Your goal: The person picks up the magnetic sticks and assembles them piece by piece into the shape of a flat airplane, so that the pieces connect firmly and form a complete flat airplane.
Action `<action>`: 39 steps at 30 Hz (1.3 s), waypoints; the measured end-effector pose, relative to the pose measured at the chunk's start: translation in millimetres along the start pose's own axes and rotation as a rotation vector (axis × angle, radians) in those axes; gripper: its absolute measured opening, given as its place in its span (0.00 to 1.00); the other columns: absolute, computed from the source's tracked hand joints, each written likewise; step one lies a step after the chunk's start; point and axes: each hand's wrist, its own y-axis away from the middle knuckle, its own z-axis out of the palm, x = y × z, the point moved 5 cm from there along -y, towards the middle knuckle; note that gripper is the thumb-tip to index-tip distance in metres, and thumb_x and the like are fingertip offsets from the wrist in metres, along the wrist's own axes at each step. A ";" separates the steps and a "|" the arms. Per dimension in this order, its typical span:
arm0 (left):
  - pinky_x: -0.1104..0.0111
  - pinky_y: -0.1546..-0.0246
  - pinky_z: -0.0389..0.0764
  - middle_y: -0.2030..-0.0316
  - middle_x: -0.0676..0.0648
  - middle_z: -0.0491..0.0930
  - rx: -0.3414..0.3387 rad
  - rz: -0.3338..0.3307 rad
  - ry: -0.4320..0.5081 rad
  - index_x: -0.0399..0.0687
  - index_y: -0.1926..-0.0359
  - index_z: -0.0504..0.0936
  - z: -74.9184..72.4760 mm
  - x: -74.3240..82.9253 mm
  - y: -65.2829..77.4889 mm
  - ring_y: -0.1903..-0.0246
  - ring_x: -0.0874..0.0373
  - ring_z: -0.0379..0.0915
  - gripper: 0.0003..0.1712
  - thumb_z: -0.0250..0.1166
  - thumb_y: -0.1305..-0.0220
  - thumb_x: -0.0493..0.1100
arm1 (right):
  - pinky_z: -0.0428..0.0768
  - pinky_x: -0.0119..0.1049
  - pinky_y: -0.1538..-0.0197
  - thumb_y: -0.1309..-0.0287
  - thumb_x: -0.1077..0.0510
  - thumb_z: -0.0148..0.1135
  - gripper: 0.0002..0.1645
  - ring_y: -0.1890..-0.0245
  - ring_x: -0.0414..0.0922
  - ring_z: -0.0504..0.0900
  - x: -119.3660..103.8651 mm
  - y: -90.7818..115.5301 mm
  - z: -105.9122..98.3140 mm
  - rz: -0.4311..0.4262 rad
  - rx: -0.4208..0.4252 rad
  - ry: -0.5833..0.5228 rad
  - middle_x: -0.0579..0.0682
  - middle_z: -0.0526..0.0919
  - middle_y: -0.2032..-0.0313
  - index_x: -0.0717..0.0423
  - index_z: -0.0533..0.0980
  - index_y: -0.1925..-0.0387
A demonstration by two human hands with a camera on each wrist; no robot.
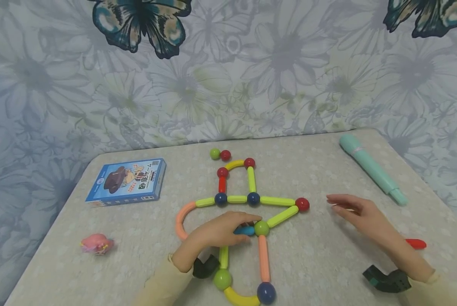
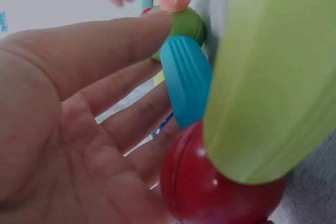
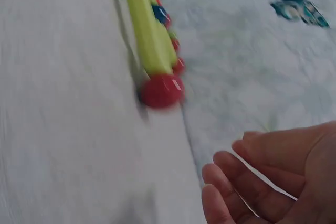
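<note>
My left hand reaches over the magnetic stick-and-ball figure. Its thumb and index finger sit on either side of a green ball, where a light blue stick, an orange stick and a yellow-green stick meet. In the left wrist view, the thumb overlaps that green ball, and the blue stick runs to a red ball by the palm. My right hand hovers right of the figure's red corner ball, fingers loosely bent and holding nothing.
A blue game box lies at the back left, with a pink toy nearer me. Loose green and red balls stand behind the figure. A mint umbrella-like tube is at the right, and a red stick lies beside my right forearm.
</note>
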 end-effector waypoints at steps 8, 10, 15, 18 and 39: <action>0.71 0.52 0.70 0.51 0.51 0.77 0.005 0.005 0.021 0.46 0.39 0.71 -1.2 0.1 -3.4 0.53 0.63 0.72 0.25 0.62 0.36 0.43 | 0.78 0.43 0.64 0.40 0.57 0.62 0.18 0.62 0.46 0.78 57.8 29.9 -53.9 0.149 -0.032 0.338 0.62 0.79 0.57 0.66 0.77 0.53; 0.71 0.53 0.71 0.51 0.51 0.77 0.006 -0.008 0.012 0.47 0.40 0.73 -1.7 0.9 -6.8 0.53 0.63 0.72 0.23 0.62 0.36 0.44 | 0.77 0.49 0.64 0.42 0.59 0.63 0.16 0.64 0.54 0.78 68.2 33.7 -54.4 0.167 -0.085 0.375 0.62 0.79 0.59 0.67 0.78 0.55; 0.72 0.55 0.71 0.54 0.53 0.78 -0.006 -0.041 -0.032 0.48 0.43 0.76 -3.9 8.9 -22.2 0.55 0.64 0.73 0.22 0.62 0.36 0.48 | 0.76 0.47 0.65 0.44 0.61 0.64 0.14 0.67 0.51 0.78 80.7 36.4 -53.0 0.178 -0.111 0.399 0.57 0.80 0.63 0.66 0.79 0.59; 0.73 0.57 0.72 0.57 0.53 0.79 -0.031 -0.064 -0.059 0.48 0.44 0.77 -5.0 16.2 -34.0 0.58 0.65 0.73 0.21 0.63 0.37 0.48 | 0.76 0.51 0.64 0.44 0.59 0.65 0.14 0.67 0.50 0.78 82.3 35.0 -52.0 0.180 -0.106 0.401 0.56 0.80 0.64 0.66 0.79 0.59; 0.74 0.63 0.74 0.59 0.51 0.80 -0.060 -0.155 -0.110 0.46 0.45 0.77 0.6 24.7 -74.3 0.63 0.65 0.73 0.23 0.68 0.42 0.43 | 0.75 0.29 0.68 0.38 0.57 0.59 0.15 0.68 0.34 0.78 33.8 1.8 -33.6 0.051 0.019 0.118 0.53 0.81 0.64 0.64 0.76 0.55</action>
